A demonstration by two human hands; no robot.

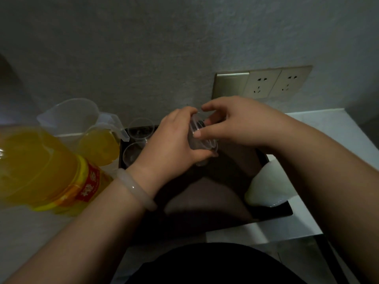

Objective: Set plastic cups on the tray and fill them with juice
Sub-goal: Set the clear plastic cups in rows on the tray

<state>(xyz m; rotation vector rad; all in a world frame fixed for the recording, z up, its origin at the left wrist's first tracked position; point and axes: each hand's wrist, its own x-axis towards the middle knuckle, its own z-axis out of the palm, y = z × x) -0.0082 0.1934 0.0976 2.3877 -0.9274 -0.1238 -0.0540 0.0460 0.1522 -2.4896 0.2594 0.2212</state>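
Observation:
A small stack of clear plastic cups [202,143] is held over the dark glossy tray [274,214]. My left hand [174,142] grips the stack from the left. My right hand [229,124] pinches the top cup's rim with thumb and fingers. Two clear cups stand on the tray's far left corner, one [140,130] behind the other [133,153]. A big bottle of orange juice [47,171] with a red and yellow label stands at the left. A clear plastic jug [82,124] holding some orange juice sits behind it.
A white object [268,185] rests on the tray's right side. The tray lies on a white counter [332,128] against a grey wall. A beige switch and double socket plate [262,84] is on the wall above. The counter's front edge is near my body.

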